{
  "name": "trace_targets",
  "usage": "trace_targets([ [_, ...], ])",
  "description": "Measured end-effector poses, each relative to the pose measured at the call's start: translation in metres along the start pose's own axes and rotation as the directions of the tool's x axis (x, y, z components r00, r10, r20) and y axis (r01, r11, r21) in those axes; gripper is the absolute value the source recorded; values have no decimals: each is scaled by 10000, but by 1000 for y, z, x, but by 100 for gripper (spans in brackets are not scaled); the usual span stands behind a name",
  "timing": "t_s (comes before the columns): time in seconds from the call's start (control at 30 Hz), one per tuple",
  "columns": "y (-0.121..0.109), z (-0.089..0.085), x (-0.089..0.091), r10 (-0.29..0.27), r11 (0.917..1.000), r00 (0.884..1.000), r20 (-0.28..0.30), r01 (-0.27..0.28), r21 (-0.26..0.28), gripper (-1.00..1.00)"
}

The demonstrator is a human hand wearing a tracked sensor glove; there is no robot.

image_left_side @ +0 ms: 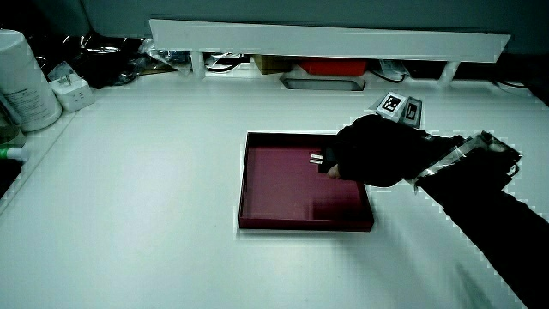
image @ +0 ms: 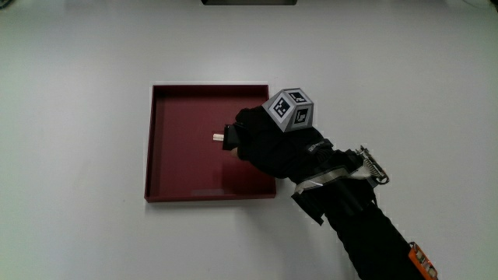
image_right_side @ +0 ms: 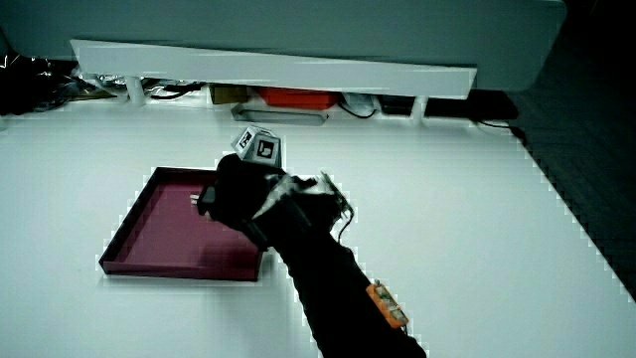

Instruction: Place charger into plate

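Observation:
A square dark red plate (image: 179, 155) with a raised rim lies on the white table; it shows in both side views (image_left_side: 274, 184) (image_right_side: 159, 229). The gloved hand (image: 261, 141) reaches over the plate's edge, with its fingers curled around a small dark charger (image: 229, 137). Pale metal prongs stick out of the charger toward the plate's middle. In a side view the charger (image_left_side: 318, 158) hangs just above the plate floor; whether it touches I cannot tell. The patterned cube (image: 292, 109) sits on the back of the hand.
A low white partition (image_left_side: 326, 39) runs along the table's edge farthest from the person, with boxes and cables under it. A white cylindrical container (image_left_side: 24, 81) and a small white block (image_left_side: 70, 90) stand at a table corner near the partition.

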Motion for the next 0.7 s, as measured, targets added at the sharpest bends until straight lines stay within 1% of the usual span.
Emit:
trace_targets([
  [0.07, 6, -10, 5, -134, 9997, 9999, 64, 135, -191, 0],
  [0.1, 7, -13, 4, -144, 9997, 9999, 76, 145, -189, 0],
  [0.23, 15, -27, 9, -275, 9989, 9995, -127, 270, -395, 0],
  [0.27, 16, -30, 10, -246, 9985, 9994, -260, 233, -487, 0],
  [0.3, 19, -34, 12, -360, 9983, 9992, -200, 350, -473, 0],
  [0.4, 23, -42, 16, -533, 9970, 9981, -319, 514, -580, 0],
  [0.43, 24, -44, 17, -612, 9968, 9978, -253, 598, -535, 0],
  [0.47, 25, -45, 16, -541, 9971, 9980, -314, 523, -558, 0],
  [0.5, 26, -48, 17, -603, 9962, 9979, -216, 588, -640, 0],
  [0.53, 27, -51, 17, -719, 9957, 9974, -104, 712, -591, 0],
  [0.6, 28, -55, 17, -669, 9954, 9977, -62, 663, -692, 0],
  [0.63, 29, -57, 18, -763, 9950, 9971, 61, 765, -646, 0],
  [0.67, 30, -59, 19, -709, 9953, 9975, 32, 710, -662, 0],
  [0.7, 31, -61, 22, -828, 9947, 9966, -1, 826, -616, 0],
])
